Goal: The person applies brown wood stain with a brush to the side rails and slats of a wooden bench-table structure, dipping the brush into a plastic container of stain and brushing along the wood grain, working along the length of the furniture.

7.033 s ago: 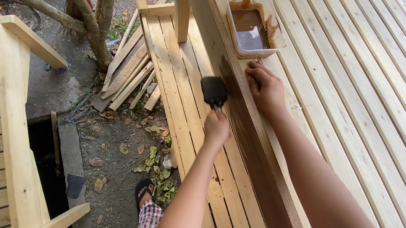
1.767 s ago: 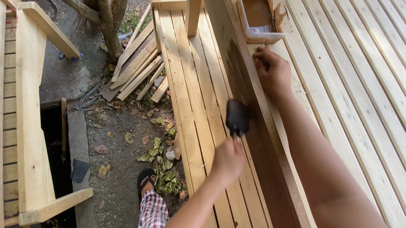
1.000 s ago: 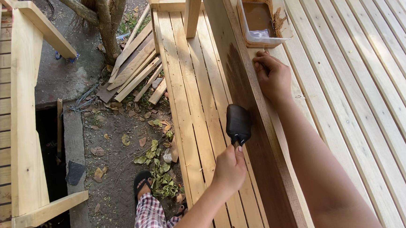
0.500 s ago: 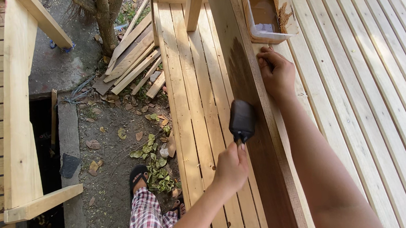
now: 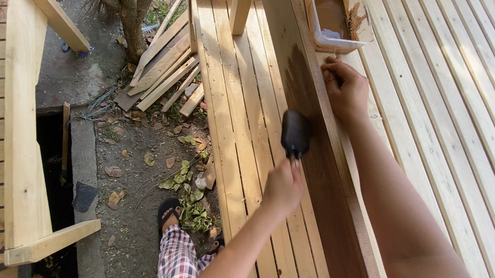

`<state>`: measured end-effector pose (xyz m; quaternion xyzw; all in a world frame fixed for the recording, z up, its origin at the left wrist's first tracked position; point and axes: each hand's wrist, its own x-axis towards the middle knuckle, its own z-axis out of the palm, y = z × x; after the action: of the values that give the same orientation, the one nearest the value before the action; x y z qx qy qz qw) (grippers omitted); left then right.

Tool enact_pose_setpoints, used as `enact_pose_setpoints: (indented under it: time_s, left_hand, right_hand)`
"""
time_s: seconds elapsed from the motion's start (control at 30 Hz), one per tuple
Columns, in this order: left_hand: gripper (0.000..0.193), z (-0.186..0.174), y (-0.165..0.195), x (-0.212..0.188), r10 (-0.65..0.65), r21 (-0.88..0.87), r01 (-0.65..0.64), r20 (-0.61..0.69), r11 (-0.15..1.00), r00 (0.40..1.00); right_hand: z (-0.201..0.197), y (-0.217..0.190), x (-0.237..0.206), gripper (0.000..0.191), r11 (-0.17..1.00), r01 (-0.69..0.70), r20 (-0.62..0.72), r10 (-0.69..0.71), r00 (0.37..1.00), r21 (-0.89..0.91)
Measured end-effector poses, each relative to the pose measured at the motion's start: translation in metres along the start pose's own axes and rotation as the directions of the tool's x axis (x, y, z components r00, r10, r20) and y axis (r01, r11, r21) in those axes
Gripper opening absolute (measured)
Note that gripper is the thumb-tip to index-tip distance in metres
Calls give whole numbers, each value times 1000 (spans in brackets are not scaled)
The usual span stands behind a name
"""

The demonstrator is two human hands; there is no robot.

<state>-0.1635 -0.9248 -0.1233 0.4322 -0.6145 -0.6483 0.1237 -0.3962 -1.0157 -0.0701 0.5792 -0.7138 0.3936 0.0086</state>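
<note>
My left hand (image 5: 283,188) grips the handle of a dark paintbrush (image 5: 295,134), whose bristles press against the side of a thick wooden beam (image 5: 309,124). The beam's lower part is stained dark brown, and its upper part is pale bare wood. My right hand (image 5: 345,89) rests on the beam's top edge with its fingers curled against the wood, holding nothing loose. Just beyond that hand sits a white rectangular tray (image 5: 332,22) of brown stain, with drips on its rim.
A slatted pale wood deck (image 5: 450,86) lies to the right, another slatted panel (image 5: 239,99) left of the beam. Below are scrap boards (image 5: 163,75), dry leaves, a tree trunk (image 5: 132,17), a wooden frame (image 5: 24,141) and my sandalled foot (image 5: 167,209).
My left hand carried the brush from high on the beam down toward me, spreading the dark stain. The right hand stayed on the beam's edge. The view shifted slightly.
</note>
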Motion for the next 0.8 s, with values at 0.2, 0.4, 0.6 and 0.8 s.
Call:
enact_pose_setpoints:
  time_s: [0.2, 0.4, 0.6, 0.8]
  left_hand:
    - [29, -25, 31, 64, 264, 325, -169, -275, 930, 924]
    - [23, 37, -37, -59, 118, 226, -117, 6, 967, 993]
    - [23, 10, -11, -74, 107, 323, -115, 43, 940, 993]
    - [16, -22, 34, 17, 182, 384, -102, -178, 918, 967]
  right_hand:
    - [-1, 1, 0, 14, 998, 51, 1, -51, 999, -22]
    - [-3, -3, 1, 15, 1000, -12, 20, 12, 1000, 10]
    - [-3, -5, -1, 14, 1000, -10, 29, 9, 1000, 18]
    - [-6, -8, -1, 15, 999, 2, 33, -3, 999, 32]
